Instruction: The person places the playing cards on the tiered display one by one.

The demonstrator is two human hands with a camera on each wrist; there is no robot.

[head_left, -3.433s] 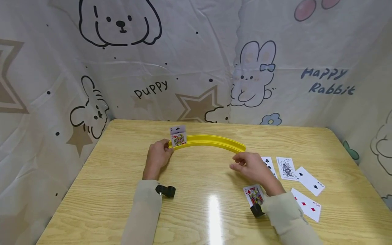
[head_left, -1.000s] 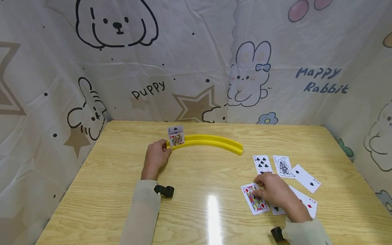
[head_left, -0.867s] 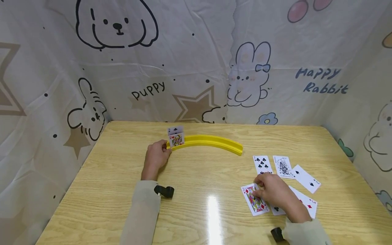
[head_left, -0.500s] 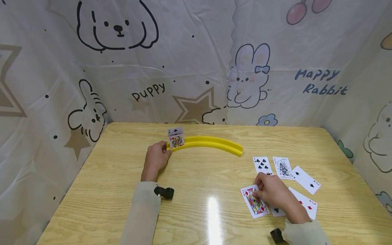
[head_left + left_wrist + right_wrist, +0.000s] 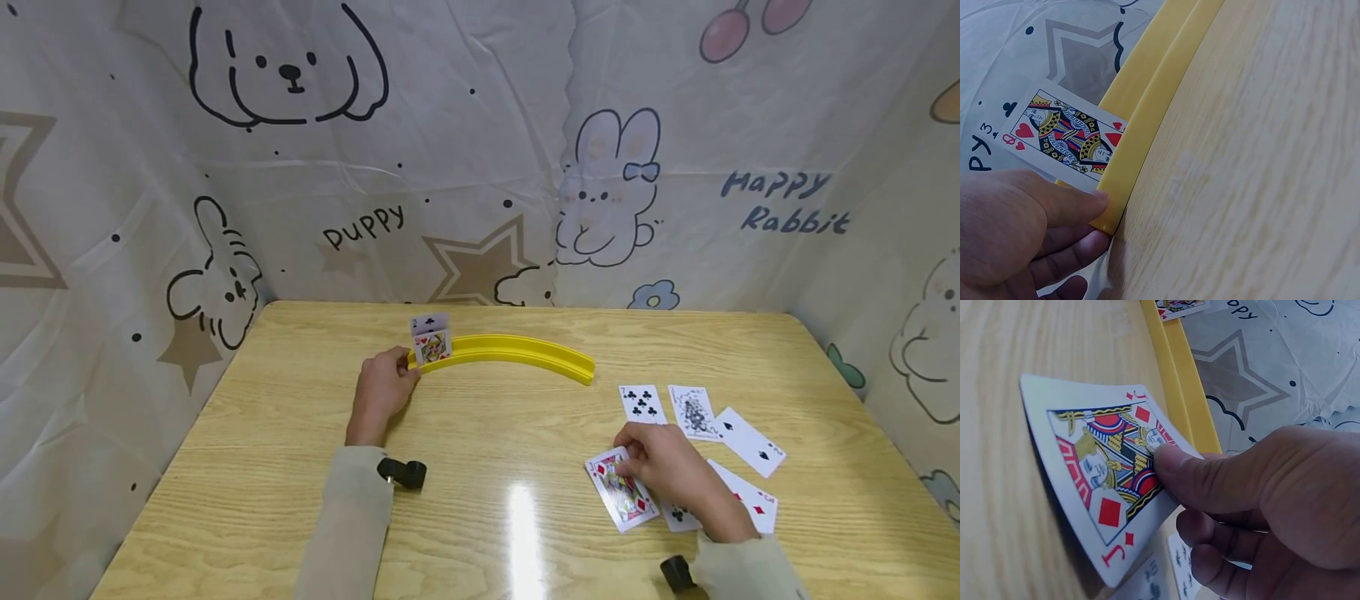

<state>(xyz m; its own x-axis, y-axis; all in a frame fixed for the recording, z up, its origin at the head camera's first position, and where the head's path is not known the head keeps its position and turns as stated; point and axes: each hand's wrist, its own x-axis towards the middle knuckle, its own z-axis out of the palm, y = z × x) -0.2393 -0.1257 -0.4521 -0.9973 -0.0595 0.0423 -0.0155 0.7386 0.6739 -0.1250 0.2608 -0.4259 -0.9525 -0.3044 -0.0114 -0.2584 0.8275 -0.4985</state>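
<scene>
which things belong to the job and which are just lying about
Job, apparently:
curved yellow plastic rack, held by left hand
white rectangular jack of diamonds, held by right hand
white queen of hearts, three of clubs, in rack

Lying about, possibly for later:
loose white cards, including the joker

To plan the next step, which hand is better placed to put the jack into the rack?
Probably the right hand: it pinches the jack, while the left hand holds the rack.

Left hand (image 5: 381, 387) pinching, farther forward, right hand (image 5: 667, 467) pinching, forearms (image 5: 347, 529) apart
</scene>
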